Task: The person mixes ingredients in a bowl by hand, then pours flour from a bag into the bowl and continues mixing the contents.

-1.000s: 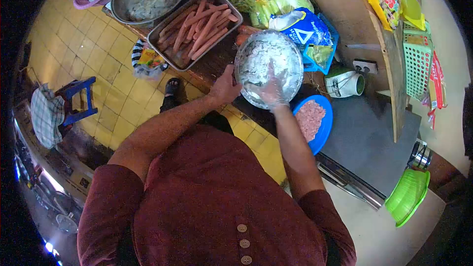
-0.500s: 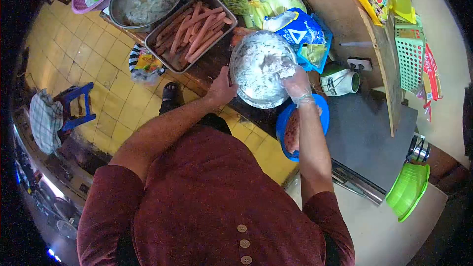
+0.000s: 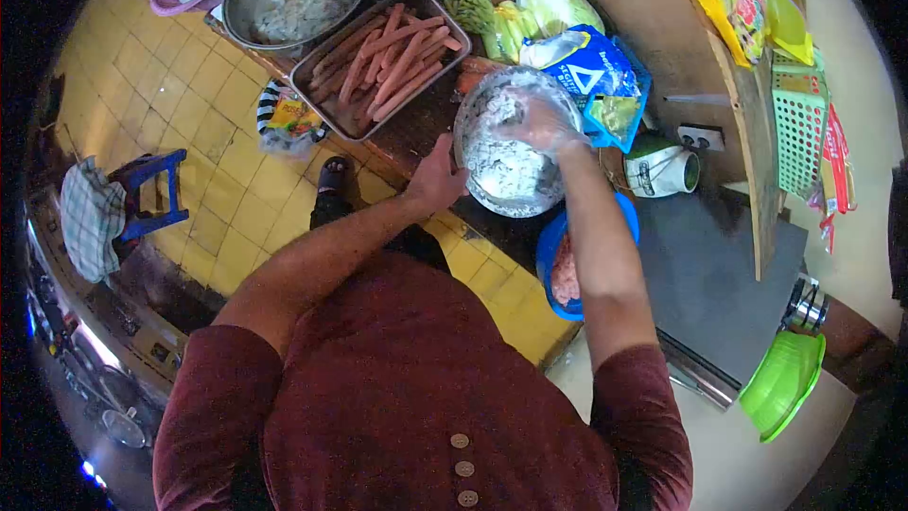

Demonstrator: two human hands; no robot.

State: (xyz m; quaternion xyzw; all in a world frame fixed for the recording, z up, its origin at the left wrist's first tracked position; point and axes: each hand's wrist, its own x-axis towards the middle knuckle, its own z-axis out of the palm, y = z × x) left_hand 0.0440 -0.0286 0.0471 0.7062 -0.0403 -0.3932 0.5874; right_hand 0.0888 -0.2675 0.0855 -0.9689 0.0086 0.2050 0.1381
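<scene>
A round metal bowl (image 3: 463,156) of white flour (image 3: 511,168) sits on the dark worktop in front of me. My left hand (image 3: 439,178) is closed on its left rim. In a clear plastic glove, my right hand (image 3: 547,126) reaches over the right side into the flour. Its fingers point left and curl at a pale, flour-dusted lump (image 3: 504,106); what they hold is partly hidden. Below my right forearm stands a blue bowl (image 3: 547,270) with pink minced meat (image 3: 566,274) in it.
Left of the flour bowl lies a metal tray (image 3: 326,118) of pink sausage-like sticks (image 3: 402,61), beside a large pot (image 3: 236,33). Behind are a cabbage (image 3: 558,8) and a blue flour bag (image 3: 591,66). A wooden board (image 3: 747,132) rises at the right.
My right hand has moved left and farther into the bowl, over the flour. My left hand stays on the rim. The whole view has shifted slightly.
</scene>
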